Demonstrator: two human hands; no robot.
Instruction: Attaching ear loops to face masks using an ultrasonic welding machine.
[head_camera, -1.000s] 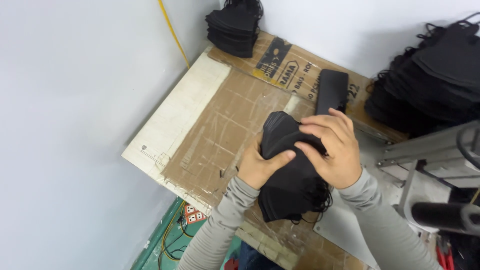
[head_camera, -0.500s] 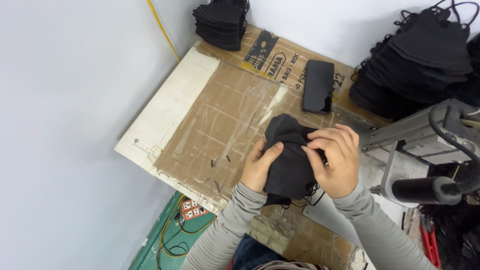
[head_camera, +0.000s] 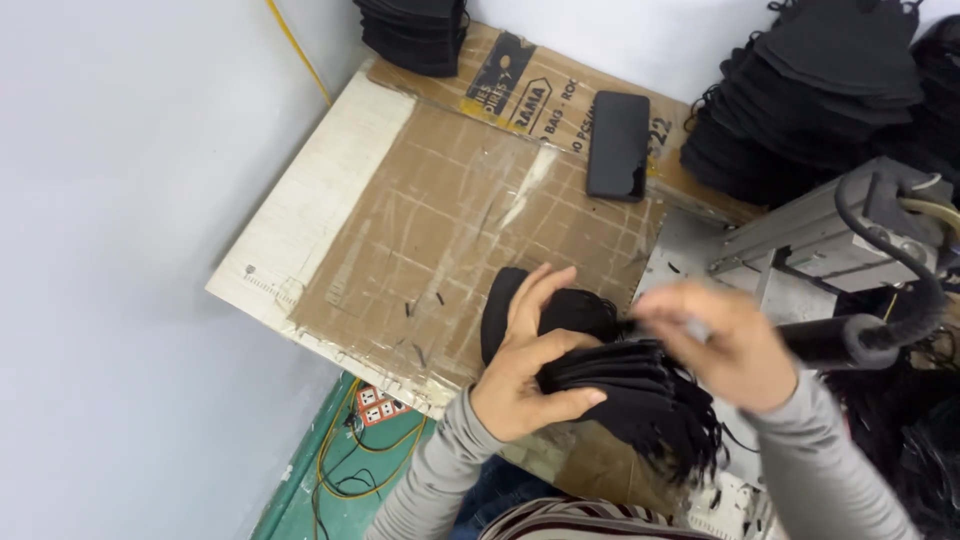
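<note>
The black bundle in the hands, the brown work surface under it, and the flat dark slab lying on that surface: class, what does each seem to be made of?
Black bundle, gripped by the left hand: soft matte fabric, probably; layered edges, dangling loops. Work surface: brown corrugated cardboard, dull, scored with cuts and taped. Dark slab: glossy glass or plastic, apparently a phone. The right hand is blurred.

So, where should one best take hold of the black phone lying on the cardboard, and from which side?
Probably by its two long edges, coming from above. The black phone lies flat on the cardboard sheet, screen up, with bare cardboard along both long sides, so fingers could pinch across its narrow width. Its far end is close to a stack of black masks, which leaves less room there.
</note>
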